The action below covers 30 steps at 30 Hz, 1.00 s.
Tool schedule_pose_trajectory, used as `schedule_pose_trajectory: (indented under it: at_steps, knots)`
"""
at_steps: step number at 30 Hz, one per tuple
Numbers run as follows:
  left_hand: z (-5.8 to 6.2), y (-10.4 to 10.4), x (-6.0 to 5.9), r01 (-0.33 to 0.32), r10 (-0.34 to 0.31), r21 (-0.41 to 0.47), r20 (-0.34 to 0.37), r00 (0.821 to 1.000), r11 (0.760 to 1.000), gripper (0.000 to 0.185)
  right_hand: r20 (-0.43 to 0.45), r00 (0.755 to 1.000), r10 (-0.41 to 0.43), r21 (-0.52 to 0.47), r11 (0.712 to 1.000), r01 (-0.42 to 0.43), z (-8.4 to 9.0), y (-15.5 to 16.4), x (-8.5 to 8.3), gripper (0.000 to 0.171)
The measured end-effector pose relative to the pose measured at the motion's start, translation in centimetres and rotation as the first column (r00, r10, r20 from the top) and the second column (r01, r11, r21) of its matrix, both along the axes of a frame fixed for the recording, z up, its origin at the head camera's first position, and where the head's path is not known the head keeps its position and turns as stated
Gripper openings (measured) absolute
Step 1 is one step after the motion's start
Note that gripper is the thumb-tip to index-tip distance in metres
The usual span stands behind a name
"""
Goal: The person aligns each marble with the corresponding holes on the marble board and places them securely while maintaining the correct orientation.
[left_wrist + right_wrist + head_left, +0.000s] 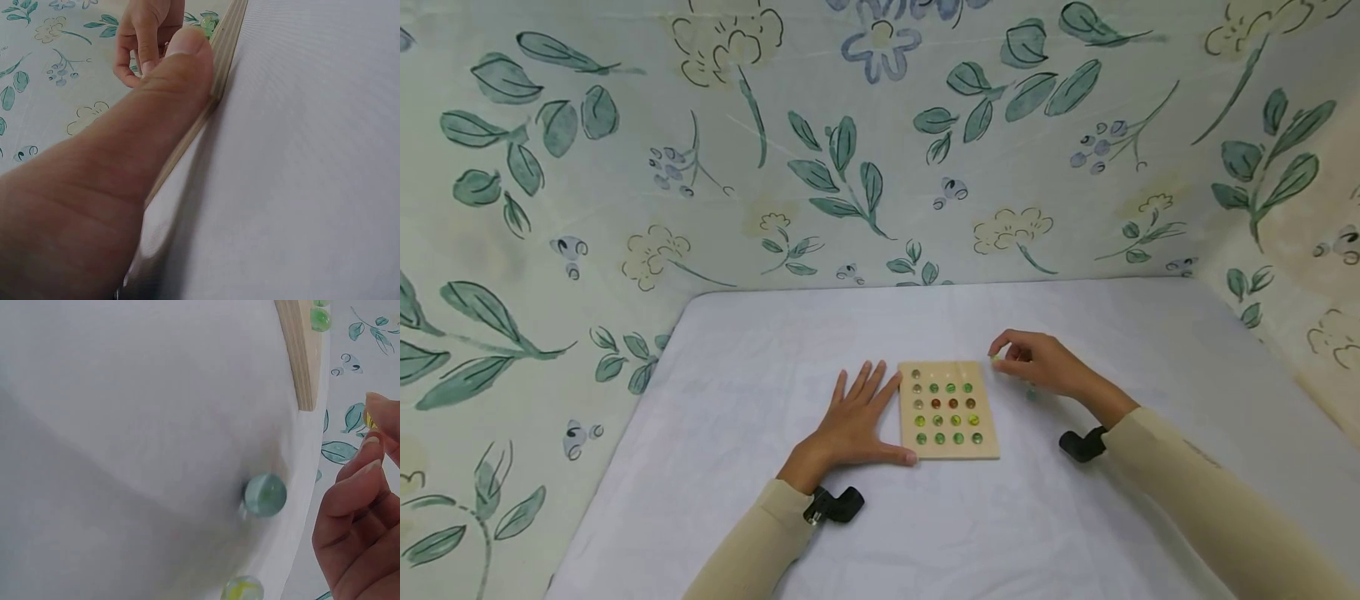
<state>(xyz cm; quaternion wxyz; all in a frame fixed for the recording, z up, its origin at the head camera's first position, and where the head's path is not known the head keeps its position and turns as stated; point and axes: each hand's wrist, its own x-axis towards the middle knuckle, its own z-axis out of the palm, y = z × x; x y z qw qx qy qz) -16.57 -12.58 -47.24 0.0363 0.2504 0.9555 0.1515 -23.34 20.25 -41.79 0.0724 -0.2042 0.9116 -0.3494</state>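
Observation:
A flat wooden board [951,451] lies on the white cloth, with rows of glass marbles set in it: green, yellow-green, reddish brown and clear. Its far row shows one clear marble [916,374] at the left end. My left hand [853,425] lies spread at the board's left side, fingertips by that edge and the thumb along the near edge. Just beyond the right far corner, my right hand [1037,360] pinches a marble with yellow in it [369,420] between thumb and fingers, raised above the cloth. Those fingers hide most of it.
A bluish-green marble [265,495] rests loose on the cloth under the right hand. Near it sits a clear marble with a yellow swirl [244,589]. White cloth [760,350] covers the table, and a leaf-patterned curtain [850,167] rises behind its far edge.

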Motion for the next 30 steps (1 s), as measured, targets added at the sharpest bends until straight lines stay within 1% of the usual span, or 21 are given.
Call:
schedule_pose_trajectory:
  at_steps: [8, 16, 25, 30]
  knots:
    - [0.2, 0.0, 0.0, 0.0, 0.0, -0.003, 0.003, 1.0, 1.0, 0.123, -0.004, 1.0, 0.018, -0.024, 1.0, -0.018, -0.2, -2.1, -0.6, 0.016]
    - [0.2, 0.0, 0.0, -0.002, 0.002, -0.007, 0.011, 1.0, 1.0, 0.123, 0.031, 0.999, 0.021, -0.044, 0.999, -0.02, -0.4, -3.9, -1.0, 0.018]
    - [0.2, 0.0, 0.0, -0.004, 0.004, -0.003, 0.015, 1.0, 1.0, 0.122, 0.09, 0.994, 0.054, -0.043, 0.998, -0.05, -0.7, -5.7, -1.4, 0.019]
    - [0.2, 0.0, 0.0, -0.006, 0.006, 0.003, 0.024, 1.0, 1.0, 0.122, 0.086, 0.992, 0.089, -0.032, 0.996, -0.086, -0.7, -6.4, -1.6, 0.017]
